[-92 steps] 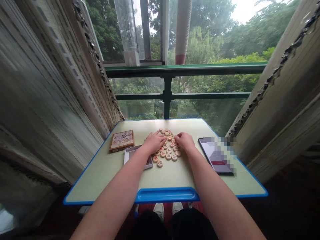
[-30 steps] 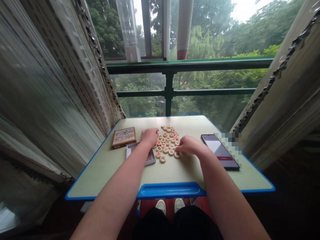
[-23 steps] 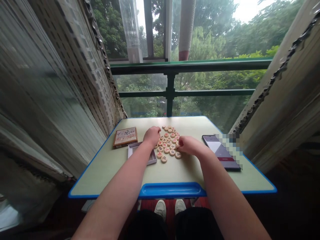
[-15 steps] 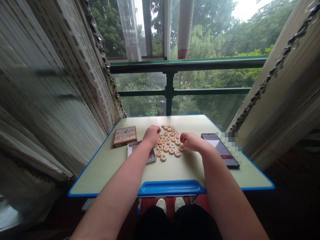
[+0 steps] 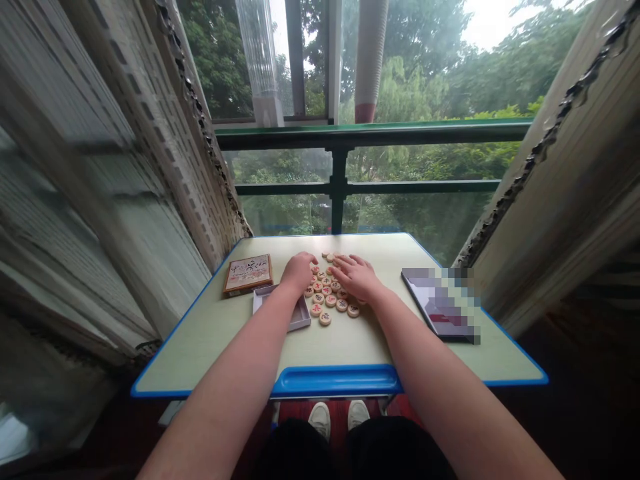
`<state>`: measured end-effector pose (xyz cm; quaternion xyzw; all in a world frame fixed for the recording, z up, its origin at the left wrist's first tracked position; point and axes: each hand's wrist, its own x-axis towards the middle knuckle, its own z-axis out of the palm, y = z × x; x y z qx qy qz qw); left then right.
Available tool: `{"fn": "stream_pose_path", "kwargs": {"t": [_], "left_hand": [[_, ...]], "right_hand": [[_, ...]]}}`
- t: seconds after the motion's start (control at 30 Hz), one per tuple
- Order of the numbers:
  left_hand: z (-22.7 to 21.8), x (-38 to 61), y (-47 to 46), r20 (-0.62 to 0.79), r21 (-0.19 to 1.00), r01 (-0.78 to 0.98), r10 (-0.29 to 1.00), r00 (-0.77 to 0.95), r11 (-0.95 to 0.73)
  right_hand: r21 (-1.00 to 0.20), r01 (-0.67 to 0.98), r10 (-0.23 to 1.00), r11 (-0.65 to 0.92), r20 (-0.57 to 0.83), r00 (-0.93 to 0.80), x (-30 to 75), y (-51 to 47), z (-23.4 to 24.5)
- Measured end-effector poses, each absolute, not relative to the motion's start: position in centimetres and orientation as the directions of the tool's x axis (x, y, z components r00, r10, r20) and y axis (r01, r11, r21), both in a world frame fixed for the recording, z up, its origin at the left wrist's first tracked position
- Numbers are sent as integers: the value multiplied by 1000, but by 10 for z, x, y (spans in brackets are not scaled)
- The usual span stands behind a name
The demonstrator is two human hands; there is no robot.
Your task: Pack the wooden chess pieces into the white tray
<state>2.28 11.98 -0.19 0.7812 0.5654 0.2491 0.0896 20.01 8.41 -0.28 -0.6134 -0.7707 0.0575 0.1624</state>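
Note:
Round wooden Chinese chess pieces (image 5: 331, 301) with red and black characters lie face up in a loose cluster on the table. My left hand (image 5: 299, 272) rests at the cluster's left side, its fingers loosely bent and apart, with no piece seen in it. Over the right part of the cluster my right hand (image 5: 357, 277) lies open, fingers spread, covering several pieces. Under my left forearm sits a shallow grey box tray (image 5: 300, 319), partly hidden. Left of it lies the printed box lid (image 5: 248, 274) of the Chinese chess set.
A tablet or large phone (image 5: 425, 307), partly blurred out, lies at the right of the blue-edged table (image 5: 200, 357). A blue pen trough (image 5: 337, 380) runs along the front edge. Beyond stand a green railing (image 5: 380, 135) and windows, with curtains (image 5: 165, 200) on both sides.
My right hand has moved left from the cluster's right edge onto the pieces, and its fingers have spread. My left hand stays at the left side. The view has shifted slightly.

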Motion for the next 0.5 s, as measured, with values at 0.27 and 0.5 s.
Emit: {"fn": "stream_pose_path", "kwargs": {"t": [0.27,0.5], "left_hand": [[1,26,115,176,388,881,960,216,-269],[2,25,116,147,344,887,951,272,-307]], "right_hand": [[-258,923,948,286,217,-233,202,82,-1],[-209,962,964,178,235,-127,196,92,18]]}}
